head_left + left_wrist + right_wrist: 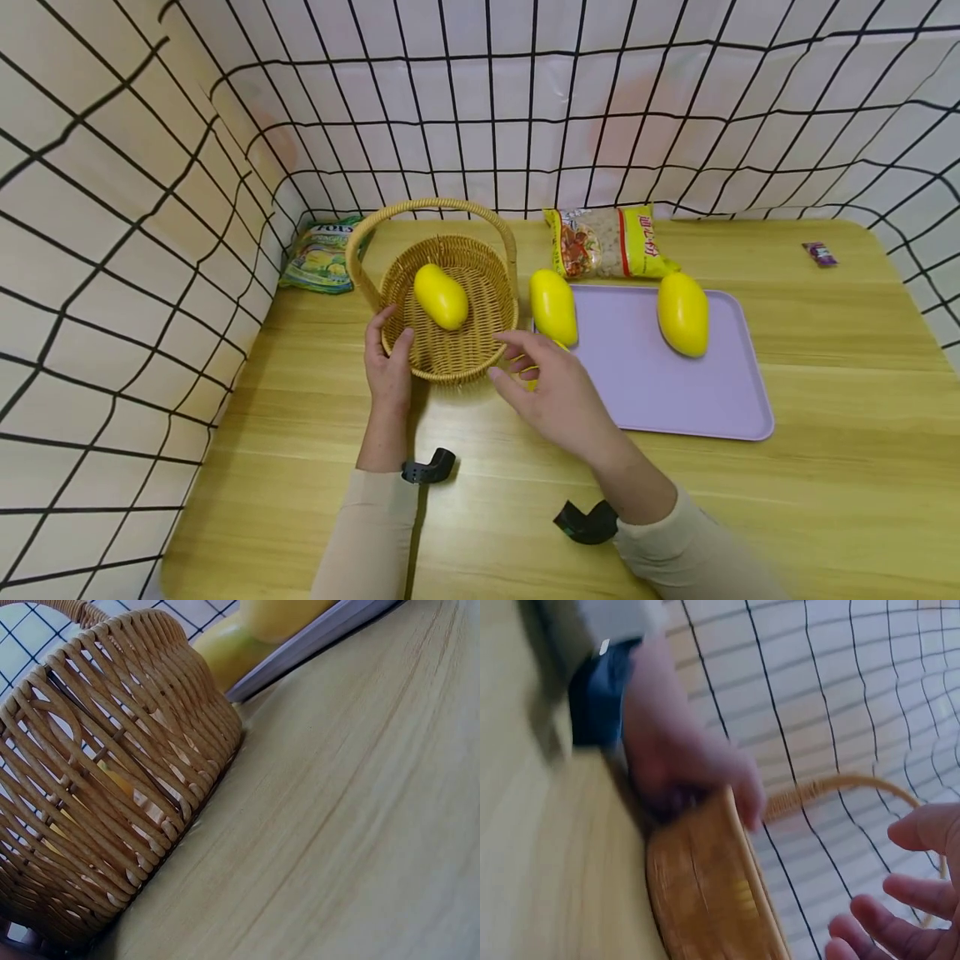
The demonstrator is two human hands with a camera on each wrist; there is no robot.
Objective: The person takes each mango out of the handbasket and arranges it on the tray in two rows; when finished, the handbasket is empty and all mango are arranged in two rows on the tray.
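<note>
A round wicker basket with a tall arched handle stands on the table, one yellow mango lying inside. My left hand holds the basket's near-left rim, thumb over the edge and fingers outside. Just off the near-right rim is my right hand, fingers spread and slightly bent with nothing in them; the right wrist view shows the fingers apart. Beyond it, a mango is at the left edge of the purple tray. Another mango is mostly hidden behind the right hand. A further mango lies on the tray's right side.
Behind the tray lies a yellow-and-red food packet. A green bag is at the back left, and a small purple wrapper at the far right. Black wire mesh encloses the table's back and sides.
</note>
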